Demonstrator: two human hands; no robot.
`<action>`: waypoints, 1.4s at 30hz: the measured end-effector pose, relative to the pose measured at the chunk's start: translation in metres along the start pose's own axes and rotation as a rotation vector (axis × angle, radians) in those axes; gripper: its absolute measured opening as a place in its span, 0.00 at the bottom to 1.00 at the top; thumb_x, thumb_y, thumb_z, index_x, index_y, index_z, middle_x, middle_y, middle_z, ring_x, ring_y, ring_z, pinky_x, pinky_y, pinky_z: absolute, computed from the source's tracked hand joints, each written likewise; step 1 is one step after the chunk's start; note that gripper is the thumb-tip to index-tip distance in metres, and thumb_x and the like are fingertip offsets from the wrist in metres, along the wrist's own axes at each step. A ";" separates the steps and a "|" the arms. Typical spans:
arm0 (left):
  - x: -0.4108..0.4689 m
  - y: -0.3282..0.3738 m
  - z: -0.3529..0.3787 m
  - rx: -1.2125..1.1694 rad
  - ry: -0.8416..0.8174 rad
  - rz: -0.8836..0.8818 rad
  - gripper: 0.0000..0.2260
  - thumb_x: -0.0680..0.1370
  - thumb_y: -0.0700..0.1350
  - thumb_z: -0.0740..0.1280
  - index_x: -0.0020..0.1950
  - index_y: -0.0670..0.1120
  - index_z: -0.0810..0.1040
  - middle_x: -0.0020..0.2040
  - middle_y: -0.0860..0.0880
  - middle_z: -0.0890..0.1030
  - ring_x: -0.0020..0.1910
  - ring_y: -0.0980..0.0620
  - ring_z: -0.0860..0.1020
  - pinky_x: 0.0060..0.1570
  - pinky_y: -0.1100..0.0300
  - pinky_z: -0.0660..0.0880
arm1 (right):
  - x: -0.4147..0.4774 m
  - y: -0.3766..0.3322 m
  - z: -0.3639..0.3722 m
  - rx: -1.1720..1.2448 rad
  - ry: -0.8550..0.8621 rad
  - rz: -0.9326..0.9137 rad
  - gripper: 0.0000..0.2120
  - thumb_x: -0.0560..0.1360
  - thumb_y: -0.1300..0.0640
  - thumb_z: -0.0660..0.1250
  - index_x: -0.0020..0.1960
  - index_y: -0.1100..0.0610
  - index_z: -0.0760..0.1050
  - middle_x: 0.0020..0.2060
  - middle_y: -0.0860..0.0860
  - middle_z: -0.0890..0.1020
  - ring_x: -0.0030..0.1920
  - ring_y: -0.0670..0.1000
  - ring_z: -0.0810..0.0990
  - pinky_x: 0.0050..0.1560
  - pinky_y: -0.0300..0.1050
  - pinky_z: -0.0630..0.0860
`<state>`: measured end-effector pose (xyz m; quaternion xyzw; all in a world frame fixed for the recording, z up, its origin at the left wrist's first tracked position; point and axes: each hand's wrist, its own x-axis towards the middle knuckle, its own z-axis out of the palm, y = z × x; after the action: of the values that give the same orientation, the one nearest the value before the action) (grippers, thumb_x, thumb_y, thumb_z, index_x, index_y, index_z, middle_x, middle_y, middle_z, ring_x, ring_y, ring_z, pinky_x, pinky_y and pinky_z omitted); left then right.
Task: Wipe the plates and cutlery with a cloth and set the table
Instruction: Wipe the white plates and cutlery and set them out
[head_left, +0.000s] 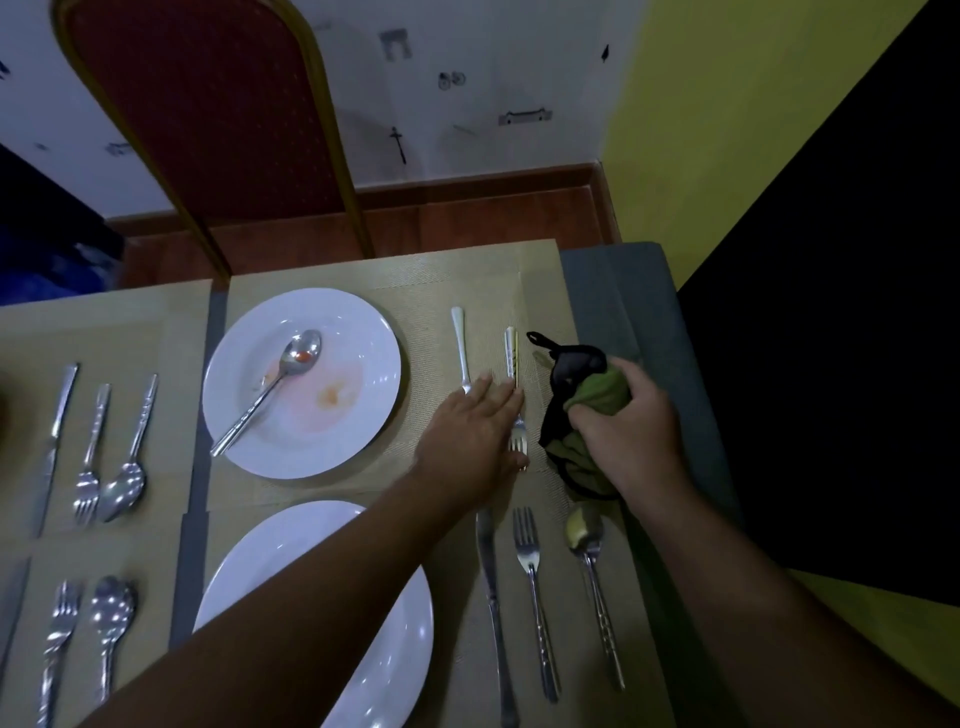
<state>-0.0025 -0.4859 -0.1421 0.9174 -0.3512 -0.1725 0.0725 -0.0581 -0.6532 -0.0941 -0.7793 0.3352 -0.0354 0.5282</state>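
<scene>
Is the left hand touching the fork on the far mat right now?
Touching. In the head view the left hand lies flat, with its index finger across the handle of the fork and its thumb against the tines.

We count two plates: stained plate (358, 332), clean plate (400, 639).

Forks, four: far-left fork (87, 486), near-left fork (61, 623), far-right fork (511, 353), near-right fork (527, 551).

Spoons, four: plate spoon (300, 353), far-left spoon (123, 488), near-left spoon (111, 608), near-right spoon (584, 530).

Knives, four: far-left knife (54, 431), near-left knife (13, 597) (cut by the frame edge), far-right knife (460, 343), near-right knife (491, 571).

Placemats (467, 280), four. One cloth (597, 389). One chair (208, 130).
</scene>
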 end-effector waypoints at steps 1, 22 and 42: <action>0.000 -0.001 0.005 0.014 -0.003 0.007 0.36 0.79 0.60 0.64 0.81 0.48 0.56 0.82 0.48 0.56 0.81 0.46 0.51 0.79 0.49 0.51 | -0.001 0.001 0.001 -0.004 -0.001 -0.004 0.20 0.65 0.62 0.73 0.51 0.43 0.76 0.42 0.42 0.82 0.42 0.41 0.80 0.42 0.37 0.76; -0.091 -0.060 -0.040 -0.106 0.466 -0.310 0.23 0.79 0.55 0.62 0.69 0.43 0.78 0.64 0.44 0.81 0.63 0.43 0.79 0.63 0.49 0.74 | -0.032 -0.037 0.051 -0.131 -0.170 -0.259 0.23 0.67 0.62 0.71 0.60 0.48 0.77 0.50 0.48 0.80 0.48 0.49 0.78 0.44 0.39 0.73; -0.109 -0.202 -0.050 -0.351 0.349 -0.650 0.07 0.75 0.43 0.69 0.46 0.41 0.84 0.42 0.42 0.83 0.41 0.43 0.80 0.43 0.51 0.79 | -0.085 -0.077 0.143 -0.209 -0.200 -0.326 0.21 0.68 0.63 0.72 0.60 0.51 0.77 0.48 0.47 0.79 0.47 0.49 0.78 0.43 0.35 0.71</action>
<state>0.0650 -0.2626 -0.1181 0.9698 0.0096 -0.0854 0.2282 -0.0280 -0.4742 -0.0665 -0.8733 0.1524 -0.0078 0.4626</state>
